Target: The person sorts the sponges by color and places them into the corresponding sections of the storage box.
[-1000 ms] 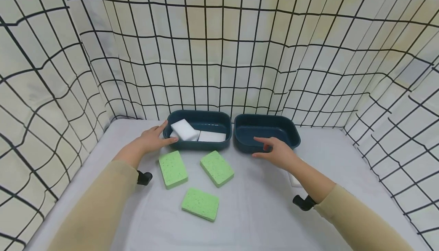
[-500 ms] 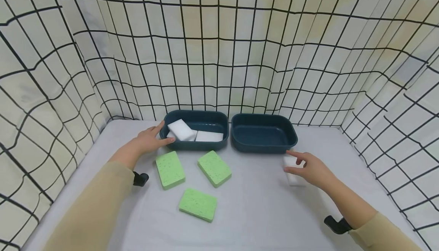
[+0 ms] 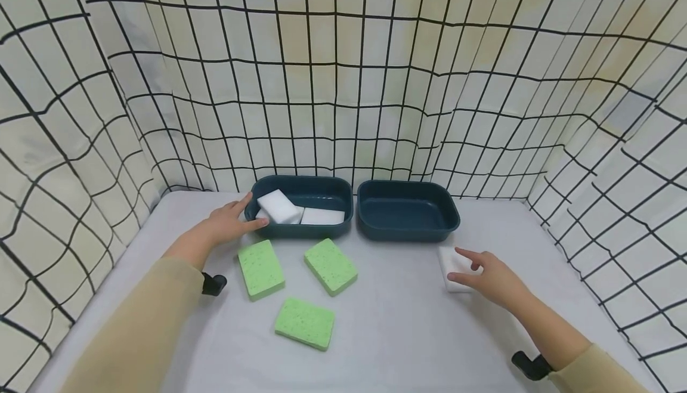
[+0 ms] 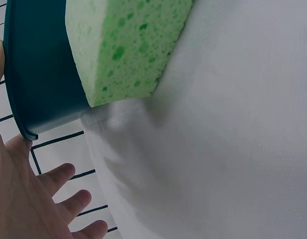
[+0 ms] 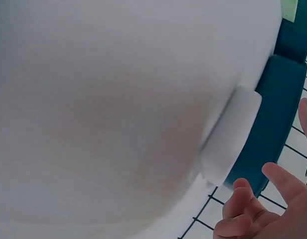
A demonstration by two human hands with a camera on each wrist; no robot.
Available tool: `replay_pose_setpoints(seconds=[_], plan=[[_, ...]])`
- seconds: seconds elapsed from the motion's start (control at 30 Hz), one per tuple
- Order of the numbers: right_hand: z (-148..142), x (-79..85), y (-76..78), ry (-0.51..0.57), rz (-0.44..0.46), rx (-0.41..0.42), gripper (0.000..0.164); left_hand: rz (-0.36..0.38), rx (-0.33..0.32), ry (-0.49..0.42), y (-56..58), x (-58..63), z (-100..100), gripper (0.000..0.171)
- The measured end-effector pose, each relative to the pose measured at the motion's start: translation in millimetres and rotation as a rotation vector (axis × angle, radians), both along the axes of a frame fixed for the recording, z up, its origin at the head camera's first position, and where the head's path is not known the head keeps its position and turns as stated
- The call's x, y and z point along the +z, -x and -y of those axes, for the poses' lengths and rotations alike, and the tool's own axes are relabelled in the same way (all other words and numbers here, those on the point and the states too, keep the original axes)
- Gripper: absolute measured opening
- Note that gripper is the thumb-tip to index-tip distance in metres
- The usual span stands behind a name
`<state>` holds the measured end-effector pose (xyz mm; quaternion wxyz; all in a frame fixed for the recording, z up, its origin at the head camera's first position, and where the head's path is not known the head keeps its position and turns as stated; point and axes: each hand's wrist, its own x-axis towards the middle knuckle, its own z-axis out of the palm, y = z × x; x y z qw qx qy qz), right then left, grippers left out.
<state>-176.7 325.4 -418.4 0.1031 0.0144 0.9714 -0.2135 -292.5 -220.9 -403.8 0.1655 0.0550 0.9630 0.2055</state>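
My left hand rests at the left end of a dark teal bin, its thumb and index finger touching the rim and its other fingers spread. White sponges lie inside that bin, one tilted over the others. On the right, my right hand is over a white sponge lying on the cloth, thumb and index finger apart and partly covering it from above. That sponge also shows in the right wrist view, near the fingers, with a second teal bin behind it.
The second teal bin, with nothing visible inside, stands right of the first. Three green sponges lie on the white cloth in front of the bins. A black-lined grid wall encloses the back and sides.
My right hand has moved from over the right bin, to the right and toward me, down to the white sponge. My left hand has stayed at the left bin's rim. The head view has shifted slightly.
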Motion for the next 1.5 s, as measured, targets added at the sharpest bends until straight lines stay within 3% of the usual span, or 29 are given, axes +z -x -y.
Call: replay_pose_setpoints(seconds=[0.27,0.8,1.13,1.5], plan=[[0.3,-17.3,3.4,-0.059,0.048,-0.040,0.099,0.015,-0.003,-0.005,-0.5,-0.1,0.8,0.109],[0.9,-24.7,0.9,-0.089,0.056,-0.050,0.101,0.005,-0.005,-0.017,3.0,-4.3,-0.2,0.109],[-4.3,-10.4,-4.8,-0.106,-0.018,-0.046,0.089,0.001,0.003,-0.027,3.8,-9.4,3.3,0.109],[-13.8,10.9,-10.7,-0.128,-0.068,-0.033,0.088,-0.010,0.002,-0.034,3.0,-7.7,3.1,0.109]])
